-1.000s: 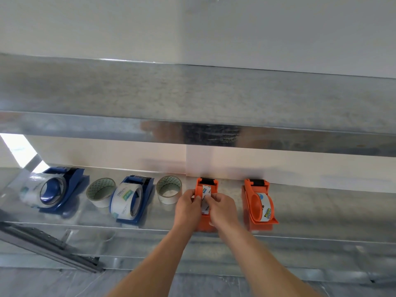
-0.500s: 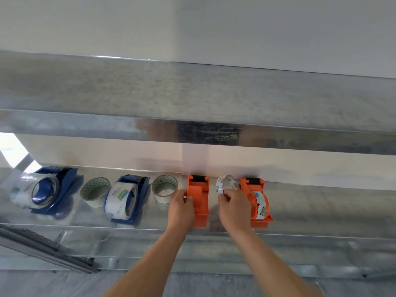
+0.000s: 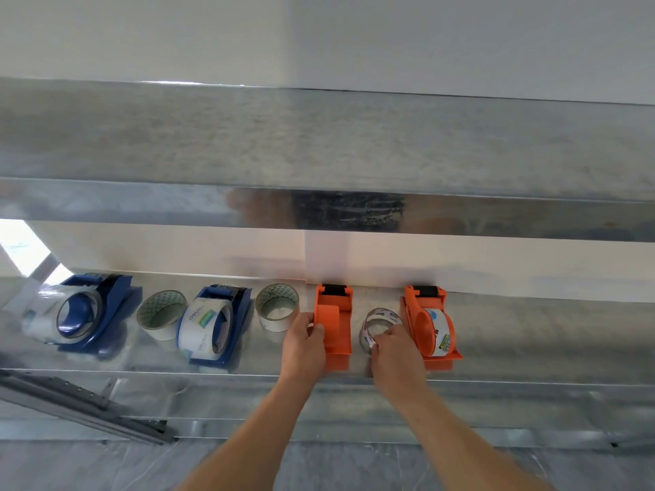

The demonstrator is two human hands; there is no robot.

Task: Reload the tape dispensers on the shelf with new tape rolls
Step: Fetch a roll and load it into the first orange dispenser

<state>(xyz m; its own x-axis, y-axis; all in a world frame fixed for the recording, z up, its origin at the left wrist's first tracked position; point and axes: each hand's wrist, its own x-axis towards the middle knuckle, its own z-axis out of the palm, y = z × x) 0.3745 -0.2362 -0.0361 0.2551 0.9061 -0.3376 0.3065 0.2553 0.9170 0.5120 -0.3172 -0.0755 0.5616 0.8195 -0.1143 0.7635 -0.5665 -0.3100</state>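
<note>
right hand grips spent ring just right of empty orange dispenser.

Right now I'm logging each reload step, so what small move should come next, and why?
Probably the right hand should set down the thin spent roll it pinches. The empty orange dispenser, gripped by the left hand, needs a fresh one, and a fuller loose roll stands just left of it on the shelf.
</note>
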